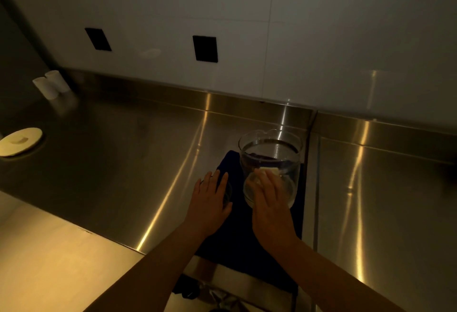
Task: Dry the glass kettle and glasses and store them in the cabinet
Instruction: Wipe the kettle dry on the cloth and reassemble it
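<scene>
The clear round glass kettle (270,163) stands upright on a dark blue cloth (241,235) spread over the brushed steel counter (128,163), near the back ledge. The right hand (270,203) lies against the kettle's near wall with fingers nearly straight, pressing rather than curling round it; something pale shows through the glass at the fingertips, too blurred to name. The left hand (210,203) rests over a small clear drinking glass (227,194) just left of the kettle, fingers extended across its top; whether they clasp it I cannot tell. One kettle and one glass are visible. Far left stand two white cylinders (50,84) and one pale round lid (21,141).
</scene>
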Demonstrator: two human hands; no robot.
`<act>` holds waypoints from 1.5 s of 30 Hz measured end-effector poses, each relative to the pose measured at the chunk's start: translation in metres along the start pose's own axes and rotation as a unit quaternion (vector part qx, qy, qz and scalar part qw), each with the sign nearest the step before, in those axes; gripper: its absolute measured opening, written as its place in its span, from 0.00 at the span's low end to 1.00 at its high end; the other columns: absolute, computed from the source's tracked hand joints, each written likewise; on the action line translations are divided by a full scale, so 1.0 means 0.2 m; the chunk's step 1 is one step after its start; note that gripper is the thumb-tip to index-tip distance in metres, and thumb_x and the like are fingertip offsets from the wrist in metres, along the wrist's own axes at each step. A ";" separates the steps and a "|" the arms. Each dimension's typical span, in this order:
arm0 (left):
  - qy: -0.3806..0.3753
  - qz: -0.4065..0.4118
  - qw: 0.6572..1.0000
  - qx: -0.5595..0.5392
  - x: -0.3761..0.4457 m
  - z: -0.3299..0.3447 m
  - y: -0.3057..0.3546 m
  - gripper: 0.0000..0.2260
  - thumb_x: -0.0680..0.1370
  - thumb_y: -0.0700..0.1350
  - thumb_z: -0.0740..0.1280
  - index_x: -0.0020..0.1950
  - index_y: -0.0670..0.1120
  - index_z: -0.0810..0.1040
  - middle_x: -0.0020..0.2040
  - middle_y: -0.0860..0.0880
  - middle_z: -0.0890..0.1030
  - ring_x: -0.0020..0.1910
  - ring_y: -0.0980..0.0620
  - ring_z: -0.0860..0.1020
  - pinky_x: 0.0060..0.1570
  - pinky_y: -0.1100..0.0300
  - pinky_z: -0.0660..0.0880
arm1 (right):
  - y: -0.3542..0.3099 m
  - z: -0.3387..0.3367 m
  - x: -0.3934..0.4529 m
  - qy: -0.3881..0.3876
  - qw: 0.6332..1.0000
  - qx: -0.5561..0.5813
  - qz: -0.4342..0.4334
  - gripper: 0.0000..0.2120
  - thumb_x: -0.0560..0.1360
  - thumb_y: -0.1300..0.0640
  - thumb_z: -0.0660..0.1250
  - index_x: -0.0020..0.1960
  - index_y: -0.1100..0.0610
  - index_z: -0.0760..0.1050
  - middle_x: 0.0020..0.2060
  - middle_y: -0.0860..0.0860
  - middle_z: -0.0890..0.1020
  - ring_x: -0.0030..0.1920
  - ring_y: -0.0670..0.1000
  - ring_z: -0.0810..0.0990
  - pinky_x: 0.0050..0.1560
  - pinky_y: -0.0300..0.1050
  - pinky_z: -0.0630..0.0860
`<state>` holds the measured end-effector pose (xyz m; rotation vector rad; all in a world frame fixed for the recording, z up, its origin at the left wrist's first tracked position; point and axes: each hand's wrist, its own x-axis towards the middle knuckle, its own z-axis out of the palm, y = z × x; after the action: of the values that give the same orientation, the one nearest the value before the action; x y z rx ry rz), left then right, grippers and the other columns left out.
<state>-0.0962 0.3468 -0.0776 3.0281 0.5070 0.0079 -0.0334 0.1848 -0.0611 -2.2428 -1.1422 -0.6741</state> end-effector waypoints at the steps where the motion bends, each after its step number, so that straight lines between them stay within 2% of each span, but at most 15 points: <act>1: 0.002 0.001 1.000 -0.001 0.00 0.00 0.00 0.33 0.80 0.58 0.53 0.78 0.49 0.39 0.79 0.46 0.43 0.77 0.47 0.42 0.73 0.50 0.40 | -0.01 0.01 -0.03 -0.008 1.000 -0.010 0.001 0.21 0.72 0.66 0.59 0.65 0.64 0.72 0.67 0.60 0.66 0.69 0.61 0.62 0.67 0.61 0.62; 3: 0.003 0.001 1.000 -0.011 -0.01 0.00 0.00 0.33 0.80 0.58 0.54 0.78 0.49 0.39 0.79 0.46 0.43 0.77 0.47 0.42 0.73 0.51 0.39 | -0.03 0.02 -0.08 -0.027 0.999 -0.042 -0.005 0.23 0.73 0.64 0.54 0.66 0.64 0.71 0.68 0.60 0.64 0.69 0.62 0.61 0.65 0.63 0.65; 5: 0.004 0.001 1.000 -0.009 0.00 0.00 0.00 0.33 0.80 0.58 0.54 0.78 0.50 0.39 0.79 0.46 0.44 0.77 0.47 0.42 0.73 0.51 0.39 | -0.04 0.03 -0.13 -0.042 0.996 -0.072 -0.014 0.24 0.72 0.62 0.54 0.67 0.63 0.70 0.69 0.59 0.63 0.69 0.62 0.61 0.66 0.62 0.66; 9: 0.007 0.002 1.000 -0.003 0.00 0.00 0.00 0.33 0.80 0.58 0.54 0.78 0.49 0.40 0.79 0.46 0.44 0.77 0.46 0.43 0.73 0.50 0.39 | -0.05 0.04 -0.20 -0.039 0.992 -0.118 -0.019 0.24 0.72 0.63 0.52 0.67 0.61 0.71 0.69 0.59 0.65 0.69 0.61 0.62 0.69 0.60 0.55; 12: 0.010 0.004 1.000 -0.004 -0.01 0.00 0.00 0.33 0.80 0.58 0.54 0.78 0.49 0.41 0.79 0.46 0.45 0.77 0.46 0.43 0.73 0.50 0.40 | -0.05 0.05 -0.23 -0.043 0.989 -0.138 -0.019 0.24 0.72 0.64 0.52 0.66 0.61 0.72 0.67 0.60 0.71 0.69 0.60 0.63 0.69 0.59 0.54; 14: 0.008 0.003 1.000 -0.005 -0.01 0.00 0.00 0.33 0.80 0.58 0.54 0.78 0.49 0.41 0.79 0.46 0.44 0.77 0.46 0.43 0.73 0.50 0.40 | -0.04 0.06 -0.26 -0.048 0.989 -0.140 -0.019 0.25 0.72 0.65 0.52 0.68 0.60 0.70 0.68 0.59 0.71 0.69 0.60 0.62 0.69 0.58 0.54; 18: 0.005 0.003 1.000 -0.006 -0.01 0.00 0.00 0.33 0.80 0.58 0.54 0.78 0.49 0.40 0.79 0.46 0.44 0.77 0.46 0.43 0.73 0.51 0.39 | -0.04 0.09 -0.29 -0.056 0.989 -0.135 -0.014 0.27 0.72 0.65 0.51 0.71 0.59 0.60 0.71 0.58 0.62 0.71 0.60 0.60 0.69 0.58 0.55; 22: 0.006 0.012 1.000 -0.003 -0.02 0.00 -0.01 0.33 0.80 0.59 0.54 0.78 0.50 0.40 0.79 0.46 0.43 0.77 0.46 0.43 0.73 0.50 0.40 | -0.02 0.09 -0.31 -0.094 0.984 -0.150 -0.019 0.28 0.73 0.63 0.50 0.73 0.60 0.55 0.72 0.58 0.60 0.73 0.61 0.58 0.70 0.58 0.54; 26: -0.006 0.020 1.000 -0.002 -0.02 -0.01 -0.01 0.35 0.79 0.60 0.55 0.78 0.50 0.39 0.79 0.46 0.42 0.77 0.46 0.43 0.73 0.51 0.40 | -0.03 0.08 -0.30 -0.099 0.987 -0.128 -0.012 0.27 0.72 0.63 0.51 0.72 0.60 0.58 0.72 0.58 0.61 0.72 0.60 0.58 0.69 0.59 0.57; 31: -0.020 0.032 0.999 0.004 -0.02 -0.03 -0.01 0.37 0.79 0.59 0.58 0.78 0.49 0.39 0.78 0.45 0.43 0.77 0.45 0.44 0.73 0.49 0.42 | -0.04 0.04 -0.27 -0.084 0.992 -0.096 -0.011 0.22 0.73 0.62 0.54 0.67 0.60 0.66 0.69 0.59 0.66 0.71 0.60 0.61 0.67 0.60 0.60; 35: -0.033 0.048 0.998 -0.003 -0.01 -0.06 -0.01 0.37 0.79 0.58 0.59 0.78 0.48 0.40 0.78 0.44 0.44 0.77 0.45 0.44 0.73 0.49 0.44 | -0.04 0.02 -0.27 -0.107 0.989 -0.105 -0.016 0.20 0.74 0.60 0.57 0.64 0.60 0.73 0.68 0.59 0.70 0.72 0.60 0.60 0.70 0.59 0.62; 39: -0.055 0.078 0.995 0.001 -0.03 -0.10 -0.02 0.37 0.79 0.57 0.60 0.78 0.47 0.40 0.78 0.44 0.45 0.77 0.44 0.44 0.73 0.49 0.45 | -0.08 -0.02 -0.25 -0.075 0.995 -0.053 0.025 0.17 0.73 0.64 0.61 0.61 0.61 0.76 0.66 0.61 0.73 0.70 0.58 0.63 0.68 0.57 0.64; 42: -0.071 0.103 0.992 0.004 -0.07 -0.13 -0.02 0.36 0.79 0.57 0.60 0.78 0.49 0.41 0.78 0.44 0.46 0.77 0.44 0.44 0.73 0.49 0.45 | -0.11 -0.04 -0.24 -0.059 0.995 -0.032 0.068 0.20 0.69 0.68 0.69 0.61 0.62 0.76 0.65 0.62 0.73 0.69 0.59 0.65 0.67 0.55 0.66; 45: -0.059 0.135 0.989 0.001 -0.12 -0.13 -0.02 0.35 0.79 0.57 0.60 0.78 0.51 0.44 0.78 0.45 0.47 0.77 0.43 0.45 0.73 0.48 0.47 | -0.16 -0.06 -0.22 -0.046 0.992 -0.009 0.116 0.25 0.67 0.71 0.71 0.63 0.64 0.73 0.65 0.63 0.72 0.68 0.59 0.65 0.64 0.56 0.70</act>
<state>-0.1203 0.3453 -0.0509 3.0479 0.0872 -0.1563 -0.0856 0.1678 -0.0738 -2.3953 -0.9012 -0.4925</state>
